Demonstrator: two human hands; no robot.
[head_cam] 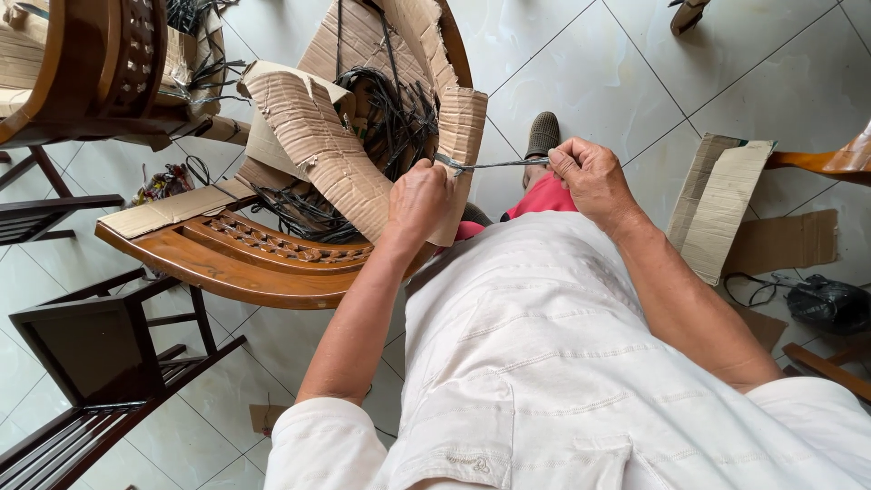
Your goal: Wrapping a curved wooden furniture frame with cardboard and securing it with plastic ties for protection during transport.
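**Strip stretched between two hands**

The left hand [419, 195] and right hand [585, 172] each pinch an end of a thin grey strip [494, 165], fingers closed tight, pulling it taut (level, above the tiled floor [590, 73]) just right of the torn cardboard [318, 136] on the wooden chair [227, 259].

White short-sleeved shirt [544, 363], stitched chest pocket; red trousers [544, 195]; grey-brown slipper [543, 134]; bare forearms.

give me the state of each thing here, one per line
left hand: closed, pinching one end of the strap
right hand: closed, pulling the other end
thin grey strap: stretched taut between the hands
torn brown corrugated cardboard wrap: ripped, peeled open
carved brown wooden chair frame: partly unwrapped
black plastic bag: crumpled on the floor
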